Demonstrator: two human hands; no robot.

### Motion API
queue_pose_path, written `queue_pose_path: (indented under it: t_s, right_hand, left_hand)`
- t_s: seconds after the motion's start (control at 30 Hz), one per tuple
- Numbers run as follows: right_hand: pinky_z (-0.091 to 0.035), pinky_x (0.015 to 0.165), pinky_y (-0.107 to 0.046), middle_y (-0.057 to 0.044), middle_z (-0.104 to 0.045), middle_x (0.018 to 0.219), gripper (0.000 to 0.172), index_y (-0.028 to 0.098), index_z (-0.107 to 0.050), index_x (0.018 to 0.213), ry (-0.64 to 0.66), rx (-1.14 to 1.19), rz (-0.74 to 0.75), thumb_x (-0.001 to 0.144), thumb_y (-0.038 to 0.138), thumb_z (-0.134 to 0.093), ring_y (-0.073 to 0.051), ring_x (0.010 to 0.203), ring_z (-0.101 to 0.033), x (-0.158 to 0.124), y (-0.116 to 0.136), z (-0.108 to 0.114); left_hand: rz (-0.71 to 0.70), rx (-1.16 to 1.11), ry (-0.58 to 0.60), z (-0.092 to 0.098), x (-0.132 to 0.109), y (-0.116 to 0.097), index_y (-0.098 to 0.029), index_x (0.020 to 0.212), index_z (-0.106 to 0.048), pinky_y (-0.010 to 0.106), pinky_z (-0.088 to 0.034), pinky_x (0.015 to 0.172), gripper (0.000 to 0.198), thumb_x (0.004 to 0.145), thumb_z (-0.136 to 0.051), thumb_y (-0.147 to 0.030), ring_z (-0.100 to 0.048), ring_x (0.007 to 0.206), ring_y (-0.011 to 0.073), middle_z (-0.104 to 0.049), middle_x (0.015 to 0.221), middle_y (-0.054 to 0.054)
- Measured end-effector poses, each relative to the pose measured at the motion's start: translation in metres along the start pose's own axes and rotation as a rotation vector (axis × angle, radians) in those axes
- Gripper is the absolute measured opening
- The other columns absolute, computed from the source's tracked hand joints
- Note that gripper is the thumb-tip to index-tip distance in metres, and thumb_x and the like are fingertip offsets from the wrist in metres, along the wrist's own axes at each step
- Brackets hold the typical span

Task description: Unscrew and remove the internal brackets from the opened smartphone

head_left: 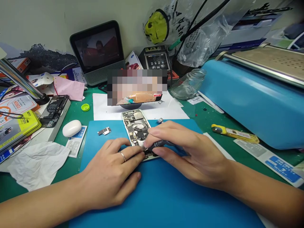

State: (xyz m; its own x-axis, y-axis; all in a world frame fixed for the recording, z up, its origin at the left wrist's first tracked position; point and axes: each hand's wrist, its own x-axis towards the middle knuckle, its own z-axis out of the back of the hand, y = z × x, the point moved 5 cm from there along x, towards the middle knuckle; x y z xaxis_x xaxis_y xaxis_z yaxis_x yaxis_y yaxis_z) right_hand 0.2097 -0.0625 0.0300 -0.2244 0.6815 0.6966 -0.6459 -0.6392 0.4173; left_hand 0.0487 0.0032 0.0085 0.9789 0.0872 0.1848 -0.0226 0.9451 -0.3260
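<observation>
An opened phone (pixel 137 125) lies on a blue mat, its circuit boards and inner parts bare. My left hand (pixel 114 171), with a ring on one finger, lies beside it. Its fingers stretch to the phone's lower left edge and its thumb is apart on the mat. My right hand (pixel 190 152) is closed on a dark, ribbed-handled tool (pixel 162 144), whose tip is at the phone's lower end. The fingers of both hands hide that end. A small metal circuit part (pixel 104 131) lies left of the phone, and a small silvery part (pixel 160 120) to its right.
Behind the phone stands a blurred-out screen (pixel 137 88) on white paper (pixel 99 107). A smart display (pixel 97 47), a glass jar (pixel 188 84) and a blue machine (pixel 249 104) are further back. A yellow cutter knife (pixel 235 133), white earbud case (pixel 71 128) and tissue (pixel 39 161) lie around the mat.
</observation>
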Motion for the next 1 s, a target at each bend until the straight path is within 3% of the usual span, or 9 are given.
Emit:
queue_pose_path:
  t_s: [0.17, 0.3, 0.43, 0.47, 0.53, 0.6, 0.67, 0.73, 1.0]
  right_hand:
    - [-0.061, 0.085, -0.027, -0.005, -0.075, 0.113, 0.061, 0.027, -0.043, 0.15, -0.008, -0.032, 0.016, 0.094, 0.008, -0.06, -0.013, 0.093, -0.07, 0.001, 0.001, -0.002]
    - [-0.06, 0.087, -0.024, -0.003, -0.074, 0.111, 0.068, 0.031, -0.037, 0.156, -0.002, -0.014, -0.063, 0.095, 0.01, -0.06, -0.012, 0.092, -0.071, -0.002, -0.003, 0.003]
    - [-0.057, 0.074, -0.025, -0.003, -0.065, 0.133, 0.07, 0.036, -0.046, 0.152, -0.297, -0.135, -0.226, 0.091, 0.015, -0.069, -0.012, 0.084, -0.069, -0.002, -0.011, 0.039]
    - [-0.055, 0.066, -0.026, -0.004, -0.07, 0.119, 0.064, 0.031, -0.052, 0.149, -0.315, -0.224, -0.27, 0.089, 0.021, -0.073, -0.012, 0.073, -0.065, -0.001, -0.013, 0.045]
    - [-0.049, 0.058, -0.027, 0.001, -0.067, 0.078, 0.047, 0.023, -0.063, 0.135, -0.166, -0.379, -0.417, 0.09, 0.03, -0.072, -0.012, 0.057, -0.056, 0.003, -0.023, 0.047]
    - [-0.043, 0.053, -0.026, 0.003, -0.06, 0.064, 0.031, 0.022, -0.067, 0.123, 0.055, -0.458, -0.498, 0.094, 0.033, -0.064, -0.012, 0.052, -0.053, 0.004, -0.033, 0.038]
    - [-0.04, 0.053, -0.026, 0.001, -0.063, 0.066, 0.027, 0.021, -0.067, 0.119, 0.223, -0.51, -0.523, 0.097, 0.033, -0.059, -0.013, 0.054, -0.057, 0.001, -0.04, 0.027]
    - [-0.04, 0.056, -0.026, -0.001, -0.068, 0.071, 0.029, 0.02, -0.067, 0.12, 0.309, -0.577, -0.514, 0.097, 0.034, -0.056, -0.016, 0.059, -0.061, -0.002, -0.044, 0.02]
    - [-0.039, 0.065, -0.03, -0.007, -0.076, 0.092, 0.029, 0.02, -0.069, 0.116, 0.42, -0.707, -0.497, 0.099, 0.034, -0.05, -0.024, 0.085, -0.07, -0.007, -0.049, 0.012]
  left_hand:
    - [0.005, -0.002, -0.007, 0.001, -0.001, 0.0, -0.014, 0.139, -0.059, 0.049, -0.049, 0.102, 0.04, 0.103, -0.05, -0.027, -0.053, 0.123, 0.0291, -0.062, 0.142, 0.012]
    - [-0.001, -0.007, -0.021, 0.002, -0.002, -0.001, -0.013, 0.138, -0.059, 0.049, -0.048, 0.103, 0.039, 0.103, -0.05, -0.027, -0.052, 0.124, 0.0297, -0.061, 0.143, 0.01]
    - [-0.006, -0.009, -0.039, 0.004, -0.001, 0.0, -0.014, 0.136, -0.061, 0.048, -0.047, 0.104, 0.036, 0.103, -0.052, -0.026, -0.052, 0.124, 0.0294, -0.063, 0.14, 0.01]
    - [-0.007, -0.008, -0.04, 0.004, -0.001, 0.0, -0.014, 0.135, -0.061, 0.048, -0.047, 0.104, 0.036, 0.102, -0.053, -0.026, -0.052, 0.124, 0.0293, -0.063, 0.139, 0.01]
    - [-0.012, -0.006, -0.049, 0.005, -0.001, 0.0, -0.014, 0.133, -0.063, 0.047, -0.048, 0.103, 0.034, 0.102, -0.054, -0.025, -0.053, 0.124, 0.0288, -0.063, 0.138, 0.011]
    - [-0.018, -0.003, -0.066, 0.006, -0.001, 0.0, -0.015, 0.132, -0.064, 0.047, -0.049, 0.103, 0.033, 0.101, -0.055, -0.024, -0.054, 0.123, 0.0283, -0.064, 0.136, 0.011]
    - [-0.022, 0.002, -0.079, 0.007, -0.001, -0.001, -0.014, 0.13, -0.064, 0.047, -0.049, 0.103, 0.032, 0.101, -0.054, -0.023, -0.054, 0.123, 0.0281, -0.065, 0.135, 0.011]
    - [-0.025, 0.003, -0.08, 0.007, -0.001, -0.001, -0.014, 0.13, -0.065, 0.047, -0.049, 0.103, 0.031, 0.102, -0.054, -0.023, -0.054, 0.122, 0.0279, -0.065, 0.135, 0.011]
    - [-0.027, -0.022, -0.078, 0.006, -0.001, 0.0, -0.016, 0.131, -0.063, 0.047, -0.046, 0.103, 0.031, 0.102, -0.055, -0.022, -0.052, 0.124, 0.027, -0.064, 0.135, 0.009]
